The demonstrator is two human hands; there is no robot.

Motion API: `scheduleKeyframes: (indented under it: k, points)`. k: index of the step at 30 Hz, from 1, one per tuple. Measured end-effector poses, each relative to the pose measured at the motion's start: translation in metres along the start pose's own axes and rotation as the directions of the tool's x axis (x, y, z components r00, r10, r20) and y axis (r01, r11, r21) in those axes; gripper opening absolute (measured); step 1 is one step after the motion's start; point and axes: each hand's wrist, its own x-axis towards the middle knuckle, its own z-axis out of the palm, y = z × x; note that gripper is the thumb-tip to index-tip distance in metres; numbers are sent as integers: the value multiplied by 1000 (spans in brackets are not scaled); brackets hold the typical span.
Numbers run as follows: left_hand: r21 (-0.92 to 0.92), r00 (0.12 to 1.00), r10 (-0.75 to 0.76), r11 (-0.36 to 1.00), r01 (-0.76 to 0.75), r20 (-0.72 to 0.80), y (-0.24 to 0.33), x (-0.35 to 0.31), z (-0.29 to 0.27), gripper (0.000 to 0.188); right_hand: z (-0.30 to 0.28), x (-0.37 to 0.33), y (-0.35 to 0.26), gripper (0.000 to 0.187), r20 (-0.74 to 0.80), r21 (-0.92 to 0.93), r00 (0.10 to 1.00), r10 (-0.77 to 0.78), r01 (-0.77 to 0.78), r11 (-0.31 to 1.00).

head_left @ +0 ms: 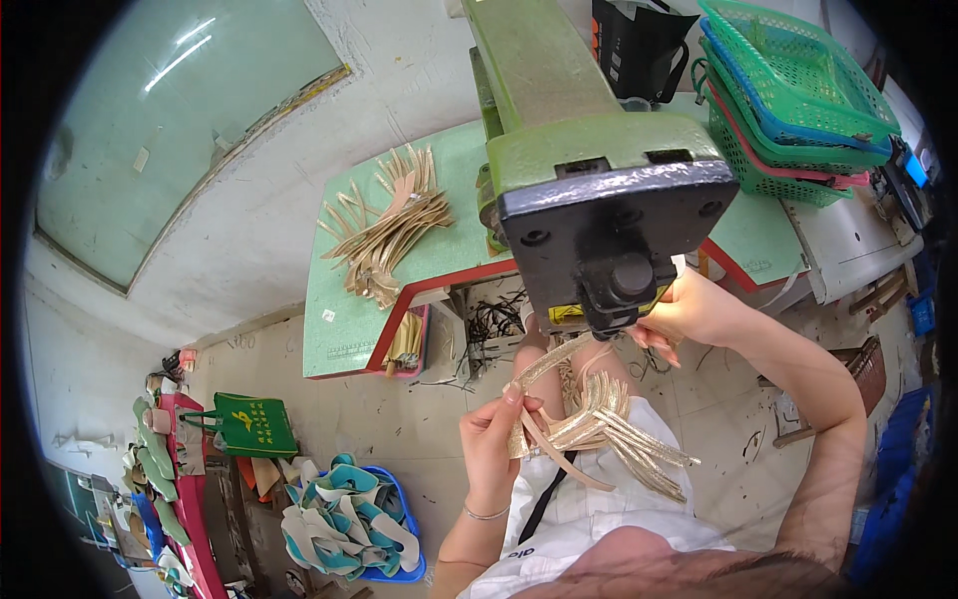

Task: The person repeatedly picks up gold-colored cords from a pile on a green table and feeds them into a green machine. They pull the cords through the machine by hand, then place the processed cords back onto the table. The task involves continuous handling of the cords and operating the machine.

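Pinched between the thumb and fingers of my left hand (496,429) is a glittery gold strap piece (544,371), its narrow end running up under the machine head. A pale pink strip (564,457) trails down from the same hand. My right hand (671,317) is closed beside the black lower part of the green machine (609,170); its fingertips curl inward, and what they grip is partly hidden behind the head. On my lap, against white clothing, lies a bundle of gold straps (639,444). Another gold strap bundle (394,230) rests on the green table left of the machine.
The green table (349,329) has a red edge. Stacked green and blue plastic baskets (798,90) stand at the right, near a black bag (644,50). On the floor at left are a blue tub (404,509) of white and teal pieces and a green bag (254,427).
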Motion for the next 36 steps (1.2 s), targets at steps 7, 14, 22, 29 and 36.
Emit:
scheduleKeyframes:
  k: [7, 14, 22, 29, 36]
  points:
    - [-44, 1000, 21, 999, -21, -15, -2, -3, -1, 29, 10, -1, 3, 23, -62, 55, 998, -26, 30, 998]
    - [-39, 999, 25, 999, -26, -30, -5, -7, -8, 33, 15, -6, -6, 20, -84, -36, 996, -26, 23, 999]
    - [-110, 995, 10, 994, -21, -103, -14, -6, -25, 31, 34, -4, -7, 19, -203, -20, 979, -30, 27, 999]
    - [459, 954, 297, 843, -281, 37, -12, 19, -13, 21, 27, -1, -29, 20, -146, -155, 984, 97, -120, 981]
    - [734, 809, 331, 348, -582, 485, 26, 47, 32, 12, 27, 2, -35, 30, -169, -348, 986, 6, -66, 935]
